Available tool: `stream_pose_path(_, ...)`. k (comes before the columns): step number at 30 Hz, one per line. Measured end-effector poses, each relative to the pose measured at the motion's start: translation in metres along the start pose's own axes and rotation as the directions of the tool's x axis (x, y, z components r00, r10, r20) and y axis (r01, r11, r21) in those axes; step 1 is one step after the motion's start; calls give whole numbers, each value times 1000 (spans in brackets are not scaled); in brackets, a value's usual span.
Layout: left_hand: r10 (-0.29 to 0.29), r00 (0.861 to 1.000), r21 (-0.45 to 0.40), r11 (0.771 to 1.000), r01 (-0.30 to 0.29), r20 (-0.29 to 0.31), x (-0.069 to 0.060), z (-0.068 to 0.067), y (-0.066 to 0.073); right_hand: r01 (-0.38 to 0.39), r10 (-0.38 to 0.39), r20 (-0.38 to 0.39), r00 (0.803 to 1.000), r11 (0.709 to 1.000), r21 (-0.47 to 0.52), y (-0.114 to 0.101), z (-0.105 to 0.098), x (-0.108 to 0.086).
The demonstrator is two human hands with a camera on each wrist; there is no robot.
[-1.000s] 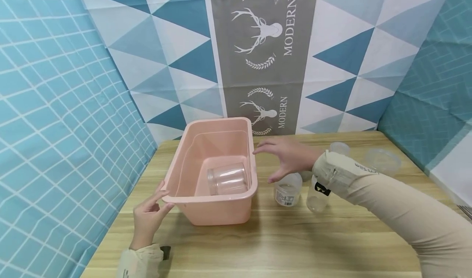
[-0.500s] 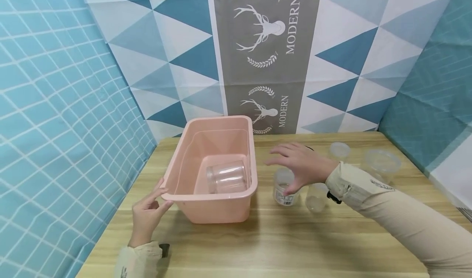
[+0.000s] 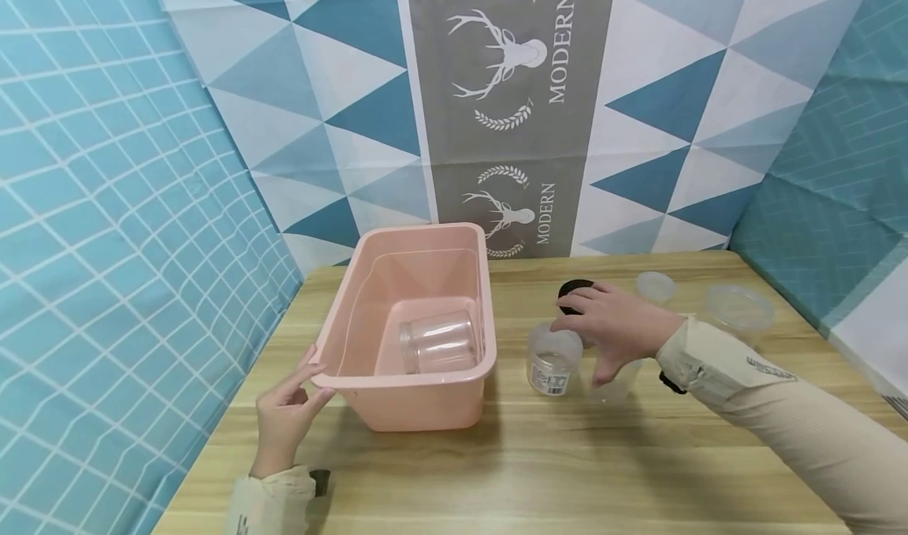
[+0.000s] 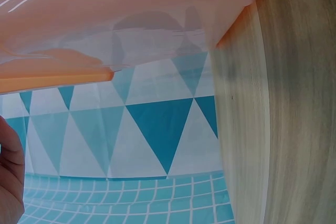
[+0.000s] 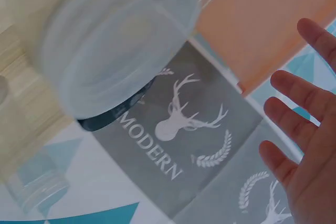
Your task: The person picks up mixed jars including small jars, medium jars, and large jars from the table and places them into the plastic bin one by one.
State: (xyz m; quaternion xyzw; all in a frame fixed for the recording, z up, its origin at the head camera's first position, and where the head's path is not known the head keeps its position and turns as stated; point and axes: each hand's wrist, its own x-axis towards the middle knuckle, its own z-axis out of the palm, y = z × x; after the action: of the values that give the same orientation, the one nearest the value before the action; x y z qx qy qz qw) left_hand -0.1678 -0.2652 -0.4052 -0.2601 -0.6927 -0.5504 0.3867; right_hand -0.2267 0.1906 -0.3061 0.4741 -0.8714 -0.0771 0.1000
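On the table (image 3: 567, 472), tub (image 3: 418, 405) lengthwise wallward, left fingers (image 3: 299, 377) pinching it, right fingers (image 5: 296, 87) spread

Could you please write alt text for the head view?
A person's left grip holds the near left corner of a pink rectangular tub, a clear jar lying inside; the empty right grip is over transparent containers on a wood-grain table.

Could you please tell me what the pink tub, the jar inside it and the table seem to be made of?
Tub: likely smooth, glossy plastic, given its even colour and bright highlights.
Jar: clear and shiny, with the tub showing through; plastic or glass, I cannot tell.
Table: wood or wood-look laminate, satin, with streaked grain.
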Motion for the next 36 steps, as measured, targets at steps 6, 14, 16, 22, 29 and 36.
stream_pose_path(6, -3, 1000, 17, 1000, 3, 3, 0, 0, 0, -81, 80, 22, 997, 996, 42, 10, 4, -20)
stream_pose_path(14, 6, 1000, 33, 999, -6, 2, 0, -1, -2, -158, 158, 9, 987, 987, -14, 24, 9, -47)
stream_pose_path(16, 5, 1000, 39, 999, -5, 3, 0, -1, -2, -169, 169, 4, 986, 986, -12, 26, 10, -53)
stream_pose_path(22, 6, 1000, 48, 999, -7, 2, 0, -1, -2, -206, 207, -14, 978, 977, 50, 30, 17, -68)
stream_pose_path(29, 16, 1000, 42, 999, -16, -3, -1, 1, -1, -266, 282, -29, 959, 930, 254, 30, 31, -82)
stream_pose_path(36, 12, 1000, 40, 999, -11, -13, -2, 1, -1, -308, 384, -82, 920, 836, 453, 24, 61, -91)
